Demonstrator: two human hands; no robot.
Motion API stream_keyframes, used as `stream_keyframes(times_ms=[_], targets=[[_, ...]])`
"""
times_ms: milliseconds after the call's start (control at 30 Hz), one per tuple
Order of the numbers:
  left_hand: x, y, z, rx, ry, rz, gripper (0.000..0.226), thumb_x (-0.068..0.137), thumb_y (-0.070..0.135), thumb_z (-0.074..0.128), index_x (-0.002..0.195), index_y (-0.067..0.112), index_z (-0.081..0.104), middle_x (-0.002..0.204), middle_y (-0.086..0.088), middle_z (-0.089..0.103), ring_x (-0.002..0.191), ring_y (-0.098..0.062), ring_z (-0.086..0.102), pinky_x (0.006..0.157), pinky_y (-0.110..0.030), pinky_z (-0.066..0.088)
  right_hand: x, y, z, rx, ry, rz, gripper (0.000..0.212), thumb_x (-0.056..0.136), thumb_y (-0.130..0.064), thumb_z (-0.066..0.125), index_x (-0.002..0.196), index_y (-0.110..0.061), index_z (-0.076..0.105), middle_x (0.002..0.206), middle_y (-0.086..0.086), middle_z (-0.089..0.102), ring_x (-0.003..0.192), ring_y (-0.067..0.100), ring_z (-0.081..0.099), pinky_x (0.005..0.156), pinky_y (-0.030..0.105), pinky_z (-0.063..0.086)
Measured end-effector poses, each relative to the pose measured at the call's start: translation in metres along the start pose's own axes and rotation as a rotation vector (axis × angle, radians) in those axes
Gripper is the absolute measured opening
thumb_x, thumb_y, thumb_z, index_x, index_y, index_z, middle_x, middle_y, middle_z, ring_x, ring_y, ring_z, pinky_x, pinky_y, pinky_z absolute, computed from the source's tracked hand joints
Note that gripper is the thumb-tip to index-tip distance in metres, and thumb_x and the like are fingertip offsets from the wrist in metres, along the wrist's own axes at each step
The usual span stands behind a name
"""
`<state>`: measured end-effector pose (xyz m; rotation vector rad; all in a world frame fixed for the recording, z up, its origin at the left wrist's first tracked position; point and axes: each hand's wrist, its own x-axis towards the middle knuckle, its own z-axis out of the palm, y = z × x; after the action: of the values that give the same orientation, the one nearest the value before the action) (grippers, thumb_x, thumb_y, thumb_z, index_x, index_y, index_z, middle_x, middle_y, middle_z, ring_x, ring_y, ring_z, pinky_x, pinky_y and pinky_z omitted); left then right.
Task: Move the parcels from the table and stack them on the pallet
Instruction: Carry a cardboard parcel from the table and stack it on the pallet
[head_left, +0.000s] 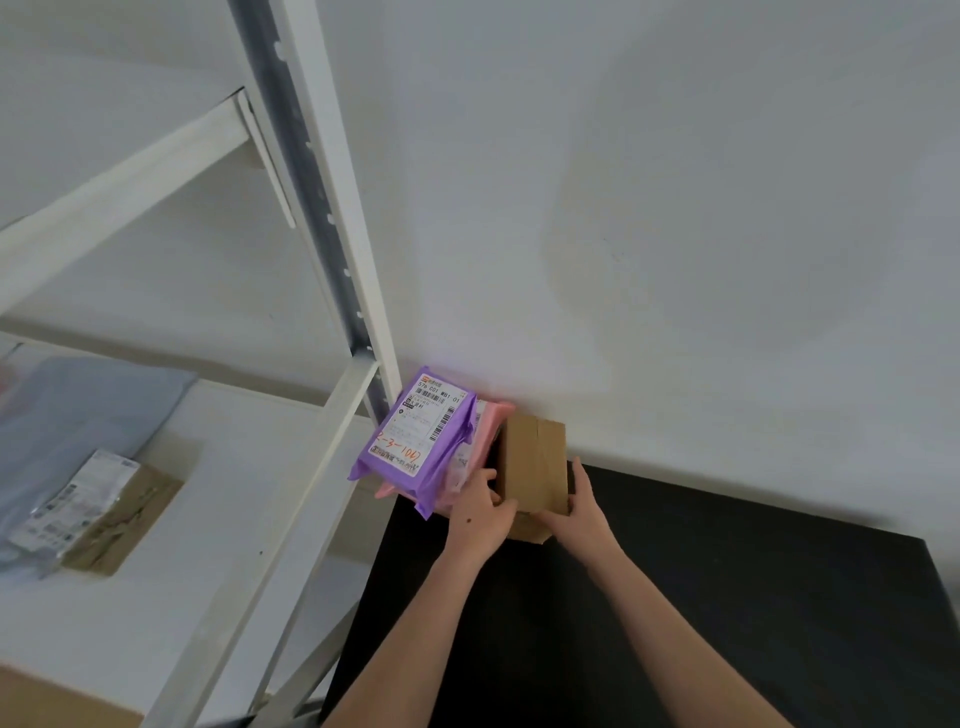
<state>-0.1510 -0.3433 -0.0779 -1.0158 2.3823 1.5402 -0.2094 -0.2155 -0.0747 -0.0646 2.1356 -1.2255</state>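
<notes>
On the black pallet surface (675, 597) against the white wall, your left hand (480, 512) and right hand (576, 512) both grip the taped brown cardboard box (537, 462) beside the purple plastic mailer (415, 441).

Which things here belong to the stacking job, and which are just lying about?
Job: cardboard box, gripped by left hand and right hand; purple parcel; pink parcel; black surface under them.
Lying about: white rack; grey bag and labelled brown parcel on its shelf.
</notes>
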Motion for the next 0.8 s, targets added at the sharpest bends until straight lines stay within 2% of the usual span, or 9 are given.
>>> stream_keyframes(times_ms=[33, 100, 200, 300, 433, 533, 600, 667, 800], targets=[[-0.001, -0.002, 0.001, 0.015, -0.025, 0.009, 0.048, 0.089, 0.016, 0.056, 0.135, 0.016, 0.042, 0.103, 0.001, 0.055, 0.092, -0.009, 0.055, 0.079, -0.021, 0.045, -0.002, 0.003, 0.000, -0.028, 0.023, 0.026, 0.103, 0.080, -0.027, 0.075, 0.152, -0.028, 0.002, 0.138, 0.003, 0.046, 0.111, 0.018, 0.053, 0.078, 0.026, 0.048], [-0.006, -0.008, 0.005, 0.034, -0.050, 0.038, 0.043, 0.091, 0.014, 0.053, 0.134, 0.013, 0.047, 0.112, -0.001, 0.057, 0.098, -0.009, 0.055, 0.086, -0.021, 0.045, -0.006, 0.009, 0.001, -0.099, 0.055, 0.086, 0.116, 0.076, -0.035, 0.078, 0.153, -0.022, -0.008, 0.151, 0.012, 0.032, 0.129, 0.028, 0.045, 0.090, 0.034, 0.047], [-0.014, -0.013, 0.013, 0.018, -0.075, 0.116, 0.039, 0.092, 0.010, 0.049, 0.131, 0.016, 0.054, 0.121, -0.003, 0.053, 0.110, -0.009, 0.051, 0.099, -0.021, 0.041, -0.014, 0.016, 0.004, -0.149, 0.070, 0.146, 0.127, 0.069, -0.047, 0.080, 0.152, -0.017, -0.011, 0.156, 0.015, 0.016, 0.135, 0.030, 0.036, 0.100, 0.038, 0.042], [-0.024, -0.015, 0.019, 0.021, -0.116, 0.174, 0.035, 0.095, 0.009, 0.046, 0.128, 0.017, 0.056, 0.123, -0.002, 0.046, 0.101, 0.001, 0.046, 0.080, -0.007, 0.040, -0.019, 0.023, 0.007, -0.141, 0.113, 0.183, 0.126, 0.067, -0.052, 0.080, 0.153, -0.017, -0.006, 0.154, 0.015, 0.015, 0.132, 0.031, 0.040, 0.100, 0.040, 0.043], [-0.036, -0.020, 0.027, 0.017, -0.134, 0.187, 0.035, 0.095, 0.010, 0.045, 0.128, 0.019, 0.056, 0.132, 0.000, 0.039, 0.108, -0.003, 0.043, 0.082, -0.007, 0.039, -0.026, 0.031, 0.005, -0.132, 0.147, 0.180, 0.120, 0.069, -0.050, 0.080, 0.153, -0.017, 0.001, 0.152, 0.014, 0.018, 0.127, 0.029, 0.044, 0.088, 0.032, 0.046], [-0.042, -0.021, 0.027, -0.015, -0.149, 0.158, 0.035, 0.094, 0.011, 0.048, 0.124, 0.024, 0.058, 0.130, 0.006, 0.037, 0.107, 0.000, 0.038, 0.070, -0.004, 0.037, -0.033, 0.034, 0.001, -0.124, 0.158, 0.175, 0.118, 0.069, -0.047, 0.081, 0.153, -0.017, 0.004, 0.152, 0.013, 0.019, 0.127, 0.028, 0.043, 0.082, 0.029, 0.044], [-0.045, -0.020, 0.024, -0.057, -0.138, 0.138, 0.031, 0.091, 0.017, 0.054, 0.119, 0.030, 0.058, 0.131, 0.006, 0.040, 0.104, 0.000, 0.040, 0.069, -0.006, 0.035, -0.036, 0.035, -0.001, -0.121, 0.157, 0.167, 0.115, 0.070, -0.042, 0.081, 0.153, -0.016, 0.005, 0.152, 0.012, 0.021, 0.128, 0.027, 0.043, 0.084, 0.029, 0.044], [-0.046, -0.017, 0.022, -0.126, -0.130, 0.093, 0.033, 0.087, 0.022, 0.059, 0.117, 0.036, 0.053, 0.132, 0.004, 0.042, 0.102, 0.000, 0.041, 0.076, -0.010, 0.034, -0.039, 0.034, -0.004, -0.095, 0.156, 0.160, 0.113, 0.071, -0.038, 0.081, 0.153, -0.017, 0.007, 0.152, 0.011, 0.023, 0.130, 0.027, 0.041, 0.089, 0.032, 0.045], [-0.045, -0.013, 0.017, -0.219, -0.123, 0.019, 0.059, 0.085, 0.029, 0.064, 0.138, 0.030, 0.036, 0.132, 0.006, 0.036, 0.117, -0.011, 0.041, 0.095, -0.028, 0.039, -0.051, 0.031, -0.011, 0.005, 0.189, 0.133, 0.104, 0.071, -0.039, 0.080, 0.151, -0.022, 0.015, 0.149, 0.006, 0.031, 0.130, 0.025, 0.040, 0.099, 0.039, 0.044]])
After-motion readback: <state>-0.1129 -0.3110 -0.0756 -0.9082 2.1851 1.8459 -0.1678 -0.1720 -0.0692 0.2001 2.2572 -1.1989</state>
